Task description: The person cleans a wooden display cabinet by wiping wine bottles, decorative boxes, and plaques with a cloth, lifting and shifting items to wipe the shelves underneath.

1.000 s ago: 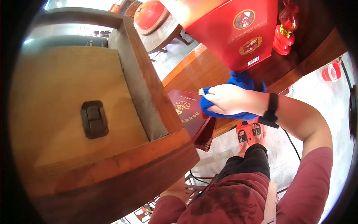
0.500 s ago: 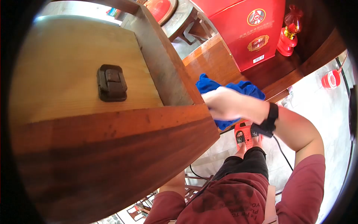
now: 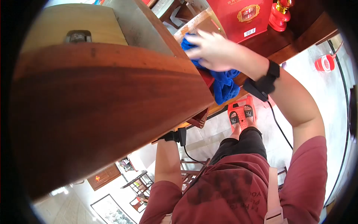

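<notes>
My right hand lies over a bunched blue cloth beside the edge of a brown wooden cabinet piece. Its fingers are spread and blurred, with cloth under and between them. Part of the cloth hangs down below the hand. My left forearm reaches up beneath the wooden piece, which hides the left hand. A dark metal latch sits on the pale inner panel at the upper left.
A red box and a red lamp stand on the wooden shelf at the upper right. My feet are on a red plastic stool. Black cables hang from both wrist straps. A red bucket stands on the floor.
The view has tilted, so the wooden piece sits higher. My right hand has moved up and left with part of the cloth, and its fingers now show. The left forearm has come into fuller view.
</notes>
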Demonstrator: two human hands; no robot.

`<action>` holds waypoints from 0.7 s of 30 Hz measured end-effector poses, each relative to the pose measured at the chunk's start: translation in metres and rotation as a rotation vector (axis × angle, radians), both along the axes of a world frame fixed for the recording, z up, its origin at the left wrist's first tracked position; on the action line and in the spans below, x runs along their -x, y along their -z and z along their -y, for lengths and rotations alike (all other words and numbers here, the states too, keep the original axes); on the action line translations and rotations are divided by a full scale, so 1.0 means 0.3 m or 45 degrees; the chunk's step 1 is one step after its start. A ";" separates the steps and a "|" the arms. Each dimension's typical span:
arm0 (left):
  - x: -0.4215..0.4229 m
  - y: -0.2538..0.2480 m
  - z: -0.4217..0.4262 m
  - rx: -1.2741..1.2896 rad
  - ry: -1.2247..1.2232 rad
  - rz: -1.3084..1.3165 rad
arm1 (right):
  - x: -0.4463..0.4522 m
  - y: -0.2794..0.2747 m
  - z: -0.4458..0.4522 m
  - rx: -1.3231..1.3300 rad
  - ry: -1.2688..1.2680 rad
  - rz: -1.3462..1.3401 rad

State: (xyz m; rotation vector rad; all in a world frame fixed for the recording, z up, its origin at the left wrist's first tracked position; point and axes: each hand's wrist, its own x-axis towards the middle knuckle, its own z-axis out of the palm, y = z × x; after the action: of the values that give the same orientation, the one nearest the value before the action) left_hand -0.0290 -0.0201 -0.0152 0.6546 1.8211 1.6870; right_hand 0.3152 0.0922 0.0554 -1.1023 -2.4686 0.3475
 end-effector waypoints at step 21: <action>-0.136 0.036 -0.016 -0.011 0.038 0.331 | 0.295 0.081 -0.220 0.526 -0.113 -0.408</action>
State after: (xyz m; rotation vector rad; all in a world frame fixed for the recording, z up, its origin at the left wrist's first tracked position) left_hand 0.0118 -0.0153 -0.0259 0.4399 1.6145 1.6757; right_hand 0.2267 0.1580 0.0311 -0.9932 -2.2134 1.0143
